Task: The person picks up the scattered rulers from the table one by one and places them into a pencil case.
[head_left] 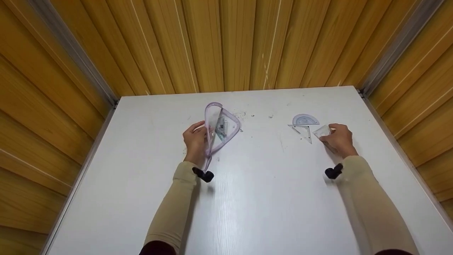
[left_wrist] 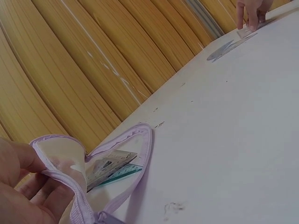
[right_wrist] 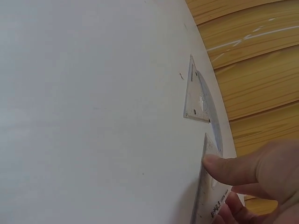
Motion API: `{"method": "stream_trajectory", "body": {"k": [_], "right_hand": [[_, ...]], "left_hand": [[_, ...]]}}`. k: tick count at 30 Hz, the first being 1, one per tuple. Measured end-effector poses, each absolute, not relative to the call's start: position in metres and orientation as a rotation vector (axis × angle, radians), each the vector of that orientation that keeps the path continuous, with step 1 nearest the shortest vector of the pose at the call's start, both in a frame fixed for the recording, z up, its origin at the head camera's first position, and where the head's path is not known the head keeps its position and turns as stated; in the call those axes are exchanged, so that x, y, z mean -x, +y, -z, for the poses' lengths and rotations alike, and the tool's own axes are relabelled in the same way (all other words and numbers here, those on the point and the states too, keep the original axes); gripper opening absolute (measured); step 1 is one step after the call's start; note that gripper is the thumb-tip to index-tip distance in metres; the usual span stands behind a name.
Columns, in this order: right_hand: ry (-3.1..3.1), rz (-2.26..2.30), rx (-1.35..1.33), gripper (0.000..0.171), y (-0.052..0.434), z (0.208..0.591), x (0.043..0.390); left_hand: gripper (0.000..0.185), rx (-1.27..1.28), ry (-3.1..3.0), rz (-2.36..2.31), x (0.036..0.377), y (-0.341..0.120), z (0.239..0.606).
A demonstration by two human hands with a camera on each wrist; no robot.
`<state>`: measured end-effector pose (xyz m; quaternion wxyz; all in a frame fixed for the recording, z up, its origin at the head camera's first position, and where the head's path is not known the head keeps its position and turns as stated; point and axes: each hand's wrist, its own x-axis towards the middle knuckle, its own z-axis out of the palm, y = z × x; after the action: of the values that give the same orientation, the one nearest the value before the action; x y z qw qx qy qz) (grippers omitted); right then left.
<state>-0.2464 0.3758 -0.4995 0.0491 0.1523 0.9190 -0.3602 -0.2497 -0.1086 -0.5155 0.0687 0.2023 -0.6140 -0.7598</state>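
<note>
Here, at the white table [head_left: 265, 205], the left hand [head_left: 195, 140] curls its fingers at the edge of a lilac-trimmed zip pouch [head_left: 213, 115], its mouth gaping around drawing tools [left_wrist: 112, 164]. Well apart, the right hand [head_left: 340, 139] pinches a clear set square [head_left: 322, 131] between thumb and fingers, just beside a protractor [head_left: 306, 120] and a second set square [right_wrist: 193, 100] lying close together.
</note>
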Motion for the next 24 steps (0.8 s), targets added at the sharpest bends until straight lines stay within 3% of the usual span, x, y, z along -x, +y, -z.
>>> {"method": "stream_trajectory", "body": {"k": [15, 24], "right_hand": [[2.699, 1.247, -0.429, 0.059, 0.392, 0.495, 0.24], [2.535, 1.473, -0.589, 0.061, 0.397, 0.497, 0.236]], "left_hand": [[0.021, -0.542, -1.817, 2.277, 0.251, -0.109, 0.519], [0.021, -0.542, -1.805, 2.296, 0.251, -0.109, 0.518]]}}
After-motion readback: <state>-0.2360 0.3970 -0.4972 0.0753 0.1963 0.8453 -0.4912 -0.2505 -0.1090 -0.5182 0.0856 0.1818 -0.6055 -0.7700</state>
